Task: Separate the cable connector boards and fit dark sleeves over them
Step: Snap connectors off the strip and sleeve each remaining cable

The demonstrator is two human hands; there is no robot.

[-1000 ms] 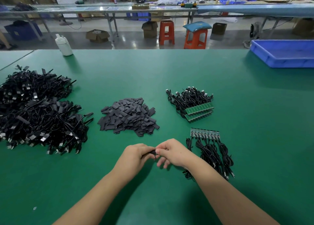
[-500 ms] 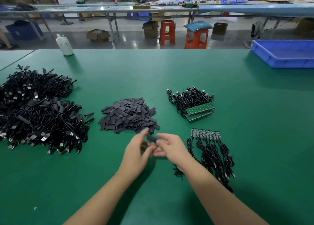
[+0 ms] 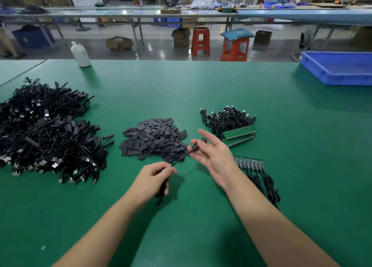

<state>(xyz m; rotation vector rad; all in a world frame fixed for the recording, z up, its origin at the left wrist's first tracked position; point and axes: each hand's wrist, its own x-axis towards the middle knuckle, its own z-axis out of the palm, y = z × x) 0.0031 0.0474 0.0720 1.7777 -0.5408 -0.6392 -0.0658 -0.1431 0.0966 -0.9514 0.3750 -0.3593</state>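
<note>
My left hand (image 3: 155,178) grips a thin black cable (image 3: 179,160) near the table's front middle. The cable runs up and right to its dark-sleeved end (image 3: 200,142), which lies across the straight, spread fingers of my right hand (image 3: 213,156). Just behind my hands is a pile of loose dark sleeves (image 3: 153,139). Right of my right wrist lies a strip of joined connector boards (image 3: 249,162) with black cables trailing toward me. Farther back sits a bundle of cables with green board strips (image 3: 239,133).
A big heap of black cables (image 3: 40,135) covers the table's left side. A white bottle (image 3: 80,55) stands at the far left edge, and a blue tray (image 3: 342,69) sits at the far right. Behind the green table (image 3: 302,166) are stools, boxes and benches.
My hands, pressed together at the sleeve a second ago, have drawn apart. The left hand moved down and left along the cable; the right hand's fingers straightened and rose toward the sleeve pile.
</note>
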